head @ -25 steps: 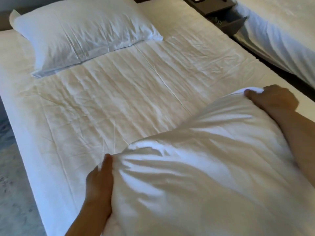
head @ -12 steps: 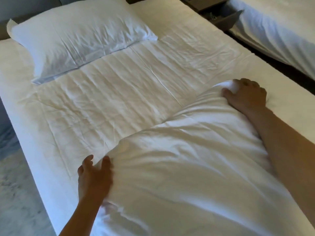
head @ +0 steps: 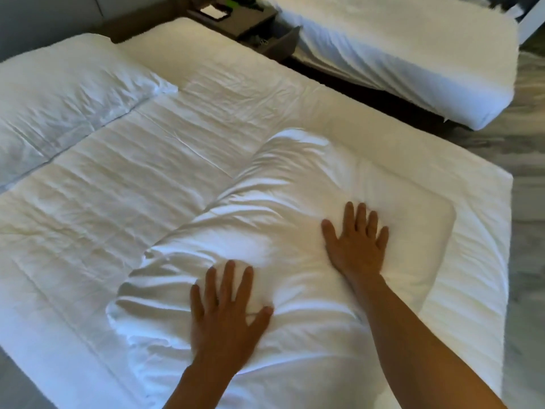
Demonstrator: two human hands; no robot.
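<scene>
Pressing flat on the near pillow (head: 295,184), both hands lie palm-down with fingers straight and spread. The left hand (head: 227,320) sits on the pillow's near-left part, where the cover bunches into folds around a rounded bulge under its fingers; its grip is apart, clasping nothing. The right hand (head: 355,249) rests further up and to the right, its grip likewise apart, the stuffing dented around the palm. The pillow lies at a slant on the bed (head: 132,202), nearer its right edge. A second pillow (head: 67,93) lies at the far left, well apart from the first. Beyond the bed stand a dark nightstand (head: 250,22) with an open drawer and another bed (head: 398,60) in white.
</scene>
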